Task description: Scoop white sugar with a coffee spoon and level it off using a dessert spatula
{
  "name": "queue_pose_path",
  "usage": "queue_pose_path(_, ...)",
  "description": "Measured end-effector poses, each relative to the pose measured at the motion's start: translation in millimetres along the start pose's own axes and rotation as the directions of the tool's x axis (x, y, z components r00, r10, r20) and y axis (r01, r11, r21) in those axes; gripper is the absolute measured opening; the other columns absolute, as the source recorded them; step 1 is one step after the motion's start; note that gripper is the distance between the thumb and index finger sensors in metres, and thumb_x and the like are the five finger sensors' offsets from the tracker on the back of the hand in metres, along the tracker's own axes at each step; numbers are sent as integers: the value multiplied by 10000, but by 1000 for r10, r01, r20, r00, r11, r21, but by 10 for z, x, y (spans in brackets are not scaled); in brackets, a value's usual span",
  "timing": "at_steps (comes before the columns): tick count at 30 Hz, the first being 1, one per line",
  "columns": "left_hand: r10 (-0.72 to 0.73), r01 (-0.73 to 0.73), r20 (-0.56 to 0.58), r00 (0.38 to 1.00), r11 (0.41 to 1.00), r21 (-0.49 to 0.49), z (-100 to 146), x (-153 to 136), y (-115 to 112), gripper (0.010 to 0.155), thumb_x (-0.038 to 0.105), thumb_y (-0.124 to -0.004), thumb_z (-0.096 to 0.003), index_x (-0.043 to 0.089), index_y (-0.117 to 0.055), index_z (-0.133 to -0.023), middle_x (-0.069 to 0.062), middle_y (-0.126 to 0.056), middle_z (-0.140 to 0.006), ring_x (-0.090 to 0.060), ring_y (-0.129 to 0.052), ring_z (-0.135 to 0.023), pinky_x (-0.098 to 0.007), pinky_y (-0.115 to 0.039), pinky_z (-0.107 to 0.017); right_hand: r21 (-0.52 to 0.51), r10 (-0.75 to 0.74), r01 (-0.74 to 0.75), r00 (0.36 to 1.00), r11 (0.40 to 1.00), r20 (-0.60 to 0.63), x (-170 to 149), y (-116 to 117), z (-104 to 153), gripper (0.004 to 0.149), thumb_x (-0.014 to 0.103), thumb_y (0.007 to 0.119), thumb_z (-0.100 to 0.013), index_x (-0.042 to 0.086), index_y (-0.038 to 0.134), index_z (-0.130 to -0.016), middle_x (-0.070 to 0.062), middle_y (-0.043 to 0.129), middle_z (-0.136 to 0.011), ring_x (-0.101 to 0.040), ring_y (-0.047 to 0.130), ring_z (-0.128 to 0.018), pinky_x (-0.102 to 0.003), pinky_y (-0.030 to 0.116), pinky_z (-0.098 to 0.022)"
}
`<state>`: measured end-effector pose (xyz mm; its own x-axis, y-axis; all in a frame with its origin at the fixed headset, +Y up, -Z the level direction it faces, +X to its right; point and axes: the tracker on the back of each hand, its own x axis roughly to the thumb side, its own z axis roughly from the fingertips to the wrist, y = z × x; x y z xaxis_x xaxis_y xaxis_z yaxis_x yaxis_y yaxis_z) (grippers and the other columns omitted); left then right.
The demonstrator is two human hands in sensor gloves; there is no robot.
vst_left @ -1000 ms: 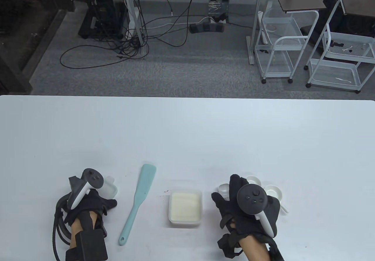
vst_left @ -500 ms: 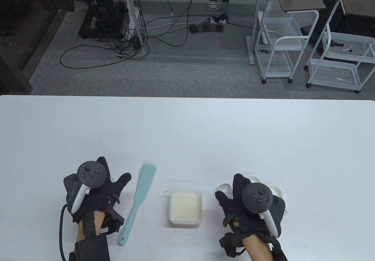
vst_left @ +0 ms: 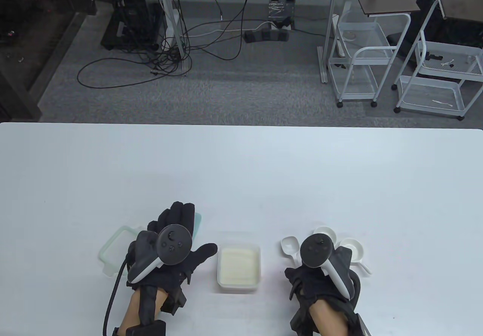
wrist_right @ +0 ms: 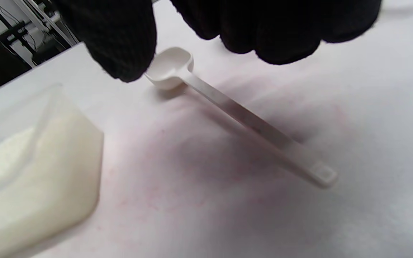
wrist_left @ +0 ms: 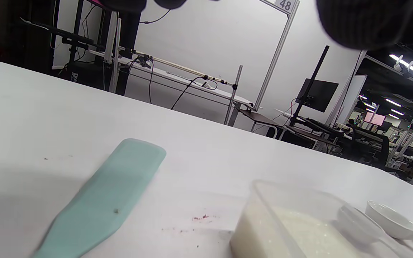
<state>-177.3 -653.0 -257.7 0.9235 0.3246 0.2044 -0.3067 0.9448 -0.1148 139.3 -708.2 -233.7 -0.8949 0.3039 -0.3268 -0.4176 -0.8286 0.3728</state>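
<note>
— Two hands: doing what?
— Left hand (vst_left: pixel 171 245) spread flat over the spatula (wrist_left: pixel 102 199); right hand (vst_left: pixel 320 272) loose above the coffee spoon (wrist_right: pixel 228 107), sugar tub (vst_left: pixel 239 266) at its nine o'clock.

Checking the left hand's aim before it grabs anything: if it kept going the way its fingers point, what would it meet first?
Probably the spatula: the left hand hovers over it, fingers pointing away from the person across its blade. Beyond that the table looks free. Height above the blade is unclear.

White spoon (wrist_right: pixel 235 111) beside sugar tub (wrist_right: pixel 31 168)
</note>
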Motion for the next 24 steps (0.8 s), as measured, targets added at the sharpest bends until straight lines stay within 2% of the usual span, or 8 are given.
queue_pose_path(6,-3,3,-18,1000,1000,-27,-30,-38,-46,1065,699,-682,-400,91,-241,-1154,-296,-262,-1207,-589,-423,-1056,-772,-393,-702,25,116,-115,992,993,-58,19,132,-77,677,372,836,-453,-3,602,-965,-316,707,-902,-513,812,-713,-587,740,-495)
queue_pose_path(12,-25,25,-5,1000,999,-36,-30,11,-60,1063,698,-682,-402,90,-242,-1155,-298,-257,-1207,-593,-418,-1056,-771,-393,-702,-2,257,-259,959,966,-121,39,257,-150,589,368,842,-448,23,714,-907,-276,825,-809,-462,893,-619,-548,789,-442)
queue_pose_path(17,-35,35,-2,999,998,-45,-31,26,-70,1062,697,-683,-403,93,-239,-1155,-298,-252,-1207,-593,-410,-1058,-772,-390,-702,-48,344,-354,928,934,-140,98,333,-157,545,347,844,-448,37,729,-881,-254,853,-761,-425,916,-583,-527,807,-421)
queue_pose_path(24,-45,44,-9,999,998,-53,-24,31,-70,1061,695,-685,-403,92,-244,-1156,-301,-251,-1206,-598,-406,-1056,-774,-387,-701,-93,395,-411,906,907,-152,129,378,-152,475,292,836,-454,53,750,-855,-230,883,-713,-388,940,-545,-504,828,-398)
